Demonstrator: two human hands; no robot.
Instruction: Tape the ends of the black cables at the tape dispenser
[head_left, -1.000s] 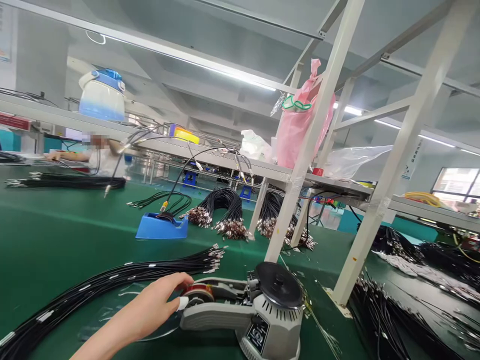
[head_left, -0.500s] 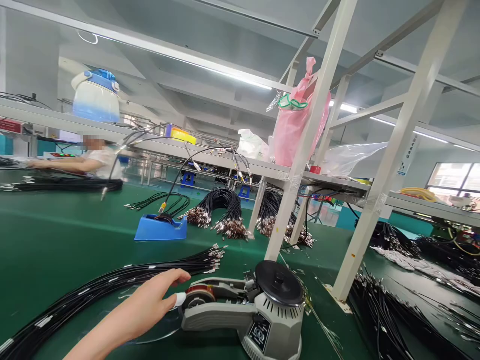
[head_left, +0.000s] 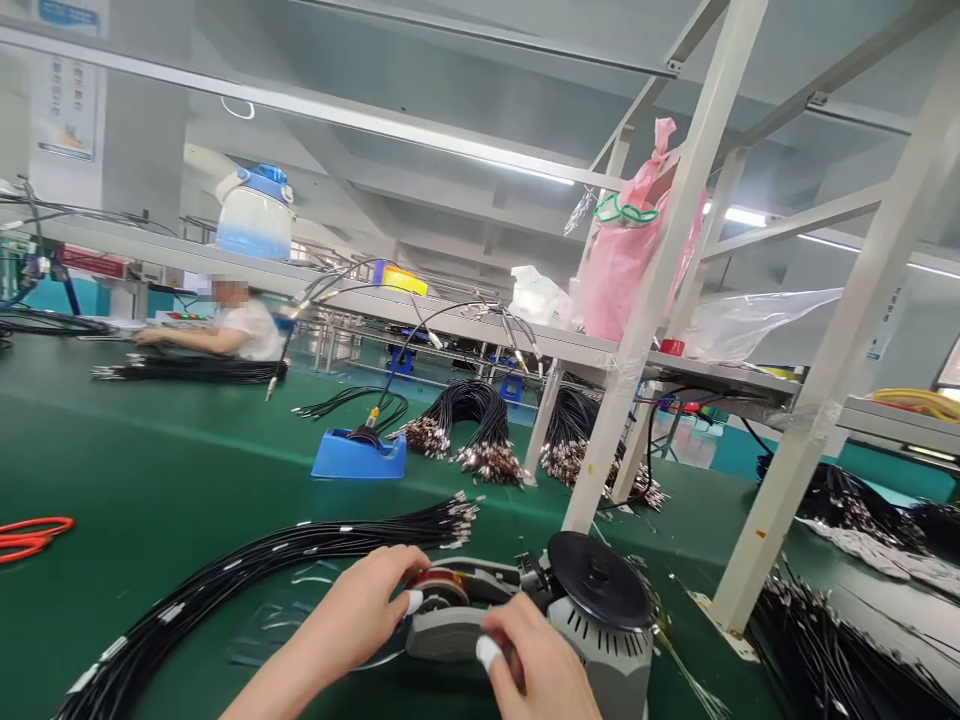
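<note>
A grey tape dispenser machine [head_left: 600, 620] with a black round top stands on the green table [head_left: 150, 470] in front of me. My left hand [head_left: 360, 615] rests its fingertips on the reddish roller at the machine's left end. My right hand [head_left: 536, 665] touches the machine's grey arm from the near side, thumb up. Neither hand clearly holds anything; a grip is hard to tell. A long bundle of black cables [head_left: 262, 570] with metal ends lies just left of my left hand.
A blue tape holder [head_left: 358, 455] and coiled cable bundles [head_left: 472, 425] lie farther back. White frame posts [head_left: 645, 300] rise right of the machine. More cables [head_left: 840, 640] lie at right. Red loops [head_left: 30, 535] lie at far left. A seated person [head_left: 232, 330] works at the far left.
My right hand has come into view and onto the machine's arm. My left hand stays at the roller. The view has shifted left, bringing the red loops into sight.
</note>
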